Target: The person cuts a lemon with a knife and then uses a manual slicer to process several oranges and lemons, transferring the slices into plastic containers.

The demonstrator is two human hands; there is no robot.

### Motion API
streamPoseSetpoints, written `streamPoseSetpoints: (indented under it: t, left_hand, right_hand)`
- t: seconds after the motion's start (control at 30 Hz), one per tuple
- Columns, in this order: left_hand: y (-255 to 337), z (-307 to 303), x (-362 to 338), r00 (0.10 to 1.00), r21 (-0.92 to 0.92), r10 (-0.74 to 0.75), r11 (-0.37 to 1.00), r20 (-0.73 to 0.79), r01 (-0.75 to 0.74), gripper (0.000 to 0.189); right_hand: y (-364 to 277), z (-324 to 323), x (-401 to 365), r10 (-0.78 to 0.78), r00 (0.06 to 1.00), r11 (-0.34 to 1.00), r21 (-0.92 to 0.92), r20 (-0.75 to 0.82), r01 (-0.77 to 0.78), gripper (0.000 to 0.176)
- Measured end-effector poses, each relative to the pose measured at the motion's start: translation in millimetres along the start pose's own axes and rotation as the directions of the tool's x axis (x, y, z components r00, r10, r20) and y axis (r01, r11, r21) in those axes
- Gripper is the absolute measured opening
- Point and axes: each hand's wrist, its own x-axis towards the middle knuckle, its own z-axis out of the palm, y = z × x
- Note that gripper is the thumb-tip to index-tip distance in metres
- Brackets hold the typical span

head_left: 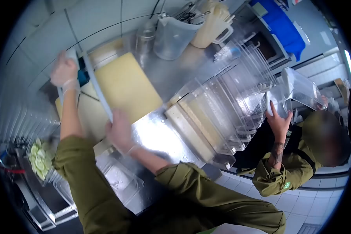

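Observation:
My left hand, in a clear glove, is closed around the far end of a pale, long-edged frame with a dark teal part beside it. At the near end of the frame's edge, my right hand, also gloved and slightly blurred, has its fingers curled on it. To the right of the frame lies a yellow cutting board on the steel counter. A paler board shows beneath and left of the frame, partly covered by my left forearm.
Upright clear dividers fill the counter's right side. Behind stand a clear pitcher with utensils and a cream jug. A tub of sliced green vegetables and a clear container are nearer me. A co-worker holds a clear container.

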Motion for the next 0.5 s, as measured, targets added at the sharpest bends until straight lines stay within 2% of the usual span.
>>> streamPoseSetpoints:
  t: [0.1, 0.13, 0.23, 0.3, 0.33, 0.43, 0.5]
  left_hand:
    - [6.4, -21.6, 4.4, 0.957, 0.05, -0.091, 0.996, 0.277, 0.081, 0.033]
    - [7.1, -30.6, 8.7, 0.958, -0.013, -0.016, 1.0, 0.288, 0.02, 0.035]
    - [15.6, -77.9, -2.3, 0.906, 0.004, 0.02, 1.0, 0.422, -0.023, 0.038]
    - [16.3, -123.0, -28.8, 0.949, -0.03, 0.193, 0.981, 0.247, -0.192, 0.039]
    - [22.3, -146.5, -39.7, 0.951, -0.014, 0.164, 0.986, 0.261, -0.166, 0.038]
    - [37.1, -199.7, -67.7, 0.951, -0.03, 0.125, 0.992, 0.284, -0.122, 0.041]
    - [49.2, -228.5, -85.2, 0.961, -0.027, 0.083, 0.996, 0.263, -0.079, 0.046]
  right_hand:
    - [-6.5, -6.3, -1.2, 0.104, 0.99, 0.99, 0.087, 0.09, -0.112, 0.031]
    - [-6.7, -5.8, -1.2, 0.105, 0.992, 0.989, 0.097, 0.07, -0.111, 0.029]
    - [-6.9, -6.6, -3.9, 0.134, 0.99, 0.979, 0.146, 0.044, -0.139, 0.022]
    - [-6.6, -2.4, -6.5, 0.202, 0.975, 0.957, 0.196, 0.09, -0.216, 0.017]
    - [-5.6, 1.4, -8.1, 0.15, 0.988, 0.969, 0.199, -0.017, -0.144, 0.011]
    - [-4.3, -0.3, -7.2, 0.095, 0.992, 0.986, 0.144, -0.086, -0.082, 0.011]
    - [-3.5, -4.7, -9.2, 0.086, 0.994, 0.982, 0.173, -0.064, -0.074, 0.01]
